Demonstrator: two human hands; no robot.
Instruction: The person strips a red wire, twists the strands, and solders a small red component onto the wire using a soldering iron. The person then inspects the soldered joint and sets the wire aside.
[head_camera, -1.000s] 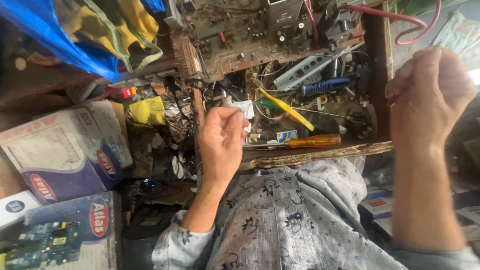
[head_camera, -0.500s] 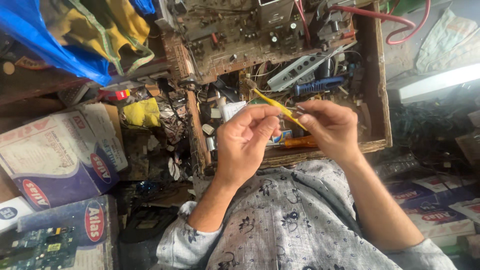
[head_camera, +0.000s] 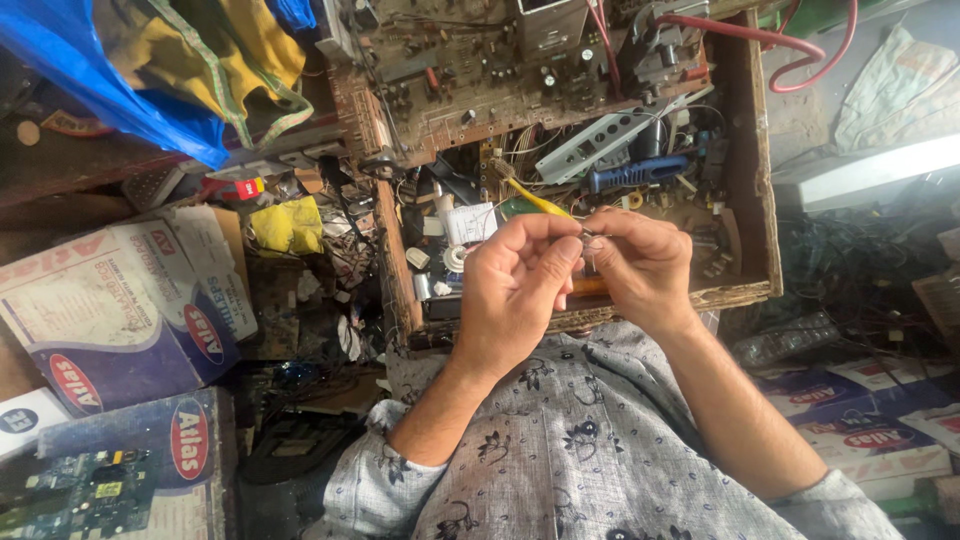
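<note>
L hand (head_camera: 515, 290) & R hand (head_camera: 640, 265) fingertips pinch one tiny metal part (head_camera: 592, 236) together, over wooden tray (head_camera: 752, 180) w/ circuit board (head_camera: 480, 70)

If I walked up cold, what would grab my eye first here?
Probably the two hands meeting mid-frame: the left hand and right hand pinch something tiny between their fingertips, too small to identify. Behind them a wooden tray overflows with parts, a brown circuit board and a blue-handled screwdriver. A blue plastic bag fills the upper left.
</note>
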